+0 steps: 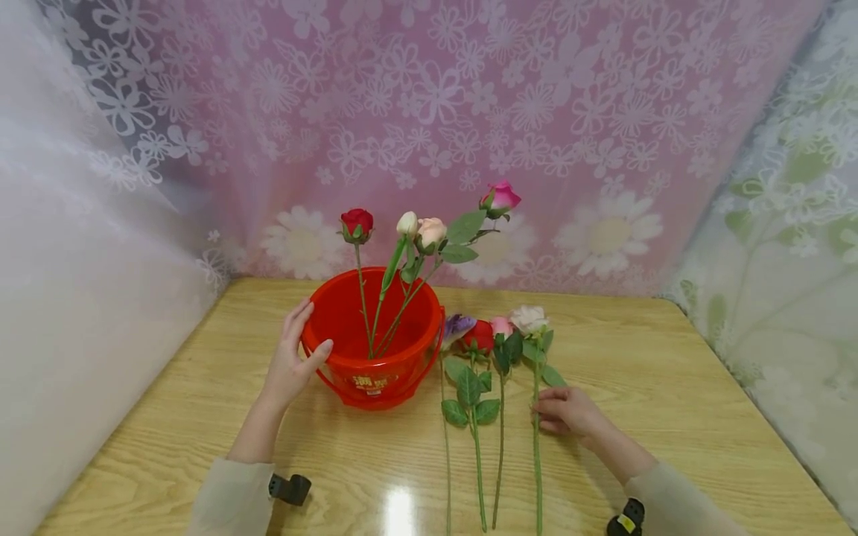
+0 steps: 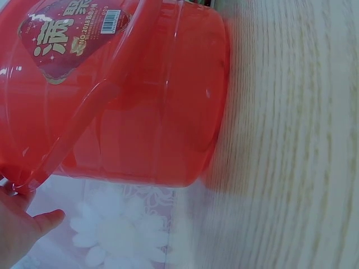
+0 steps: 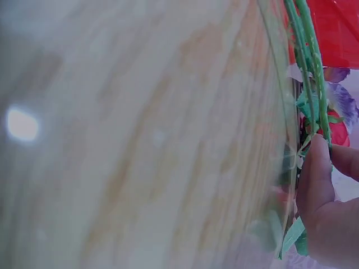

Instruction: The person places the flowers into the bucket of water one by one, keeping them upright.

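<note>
My left hand (image 1: 295,361) rests against the left rim of a red plastic bucket (image 1: 389,383), thumb extended. In the left wrist view the thumb stands out straight, while the fingers (image 2: 14,193) touch the bucket by its handle joint. A red rose (image 1: 357,223), a white bud (image 1: 407,223), a pale peach rose (image 1: 432,232) and a bright pink rose (image 1: 501,197) lean in the bucket. My right hand (image 1: 570,412) pinches the green stem of a white rose (image 1: 529,318) between thumb and fingers, close to the table. The right wrist view shows this pinch at the stem.
Left of the white rose lie a pink rose (image 1: 500,327), a red rose (image 1: 479,336) and a purple flower (image 1: 458,329), stems toward me. The wooden table (image 1: 637,357) is backed by a pink floral curtain (image 1: 429,112), with pale sheets at both sides.
</note>
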`<act>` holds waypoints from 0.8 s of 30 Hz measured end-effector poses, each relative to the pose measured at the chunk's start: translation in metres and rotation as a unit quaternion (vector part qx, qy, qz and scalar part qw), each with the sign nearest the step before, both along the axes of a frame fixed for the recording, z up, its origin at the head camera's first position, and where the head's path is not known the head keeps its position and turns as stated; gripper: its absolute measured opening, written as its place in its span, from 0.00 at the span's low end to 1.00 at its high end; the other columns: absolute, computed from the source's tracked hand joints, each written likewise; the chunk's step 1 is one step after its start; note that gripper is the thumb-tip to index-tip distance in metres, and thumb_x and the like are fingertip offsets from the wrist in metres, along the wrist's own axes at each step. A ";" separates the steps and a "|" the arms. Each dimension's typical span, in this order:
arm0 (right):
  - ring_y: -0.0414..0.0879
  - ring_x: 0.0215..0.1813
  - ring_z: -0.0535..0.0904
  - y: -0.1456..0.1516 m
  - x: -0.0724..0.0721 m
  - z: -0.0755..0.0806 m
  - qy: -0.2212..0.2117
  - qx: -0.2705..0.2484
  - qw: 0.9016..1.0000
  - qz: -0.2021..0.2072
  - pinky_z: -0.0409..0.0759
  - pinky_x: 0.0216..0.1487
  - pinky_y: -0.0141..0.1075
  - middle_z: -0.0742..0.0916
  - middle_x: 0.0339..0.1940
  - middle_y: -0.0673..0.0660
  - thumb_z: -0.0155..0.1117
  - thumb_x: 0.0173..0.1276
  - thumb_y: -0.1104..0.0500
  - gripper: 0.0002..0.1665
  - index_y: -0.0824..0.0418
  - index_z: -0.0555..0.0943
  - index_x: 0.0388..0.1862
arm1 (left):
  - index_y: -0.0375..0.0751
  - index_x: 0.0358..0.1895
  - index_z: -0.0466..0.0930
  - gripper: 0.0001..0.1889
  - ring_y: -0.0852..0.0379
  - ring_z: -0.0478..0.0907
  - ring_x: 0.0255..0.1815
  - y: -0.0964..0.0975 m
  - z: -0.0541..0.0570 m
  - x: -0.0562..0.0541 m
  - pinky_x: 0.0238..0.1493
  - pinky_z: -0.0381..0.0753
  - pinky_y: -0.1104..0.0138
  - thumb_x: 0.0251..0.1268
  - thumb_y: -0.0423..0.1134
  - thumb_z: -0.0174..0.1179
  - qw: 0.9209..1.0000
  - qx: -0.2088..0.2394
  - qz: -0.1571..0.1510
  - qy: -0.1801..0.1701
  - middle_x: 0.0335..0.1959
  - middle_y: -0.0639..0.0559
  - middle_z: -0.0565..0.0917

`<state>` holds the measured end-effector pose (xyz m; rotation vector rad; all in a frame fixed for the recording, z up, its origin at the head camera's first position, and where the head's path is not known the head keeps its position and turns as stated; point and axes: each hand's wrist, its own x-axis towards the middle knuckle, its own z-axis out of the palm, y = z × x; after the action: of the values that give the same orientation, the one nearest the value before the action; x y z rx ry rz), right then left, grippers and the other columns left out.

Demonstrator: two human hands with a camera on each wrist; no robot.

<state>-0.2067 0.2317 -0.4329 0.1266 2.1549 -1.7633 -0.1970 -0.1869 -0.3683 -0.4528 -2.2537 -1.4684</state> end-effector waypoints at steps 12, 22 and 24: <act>0.40 0.28 0.79 0.006 0.004 0.012 0.026 -0.078 0.997 -0.003 0.79 0.32 0.32 0.80 0.29 0.55 0.52 0.60 0.70 0.19 0.82 0.63 0.47 | 0.29 0.64 0.55 0.33 0.41 0.56 0.61 -0.011 -0.021 -0.016 0.53 0.63 0.47 0.56 0.36 0.56 1.000 -0.012 0.008 0.011 0.66 0.42 0.52; 0.43 0.36 0.79 0.010 0.012 0.031 0.055 -0.068 0.996 -0.001 0.78 0.39 0.34 0.79 0.34 0.55 0.51 0.64 0.67 0.26 0.82 0.56 0.55 | 0.28 0.64 0.54 0.33 0.41 0.56 0.61 -0.008 -0.017 -0.012 0.54 0.63 0.48 0.56 0.35 0.56 1.000 -0.012 0.008 0.007 0.66 0.41 0.52; 0.43 0.37 0.79 0.011 0.012 0.034 0.062 -0.069 0.996 0.002 0.78 0.39 0.33 0.79 0.34 0.53 0.51 0.64 0.67 0.26 0.82 0.56 0.54 | 0.29 0.64 0.54 0.33 0.41 0.56 0.62 -0.010 -0.021 -0.015 0.54 0.63 0.48 0.56 0.36 0.56 1.000 -0.011 0.007 0.010 0.66 0.42 0.52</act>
<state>-0.1947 0.2427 -0.3993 -0.0232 2.1044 -1.9589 -0.2120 -0.1968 -0.3894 -0.4556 -2.2557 -1.4279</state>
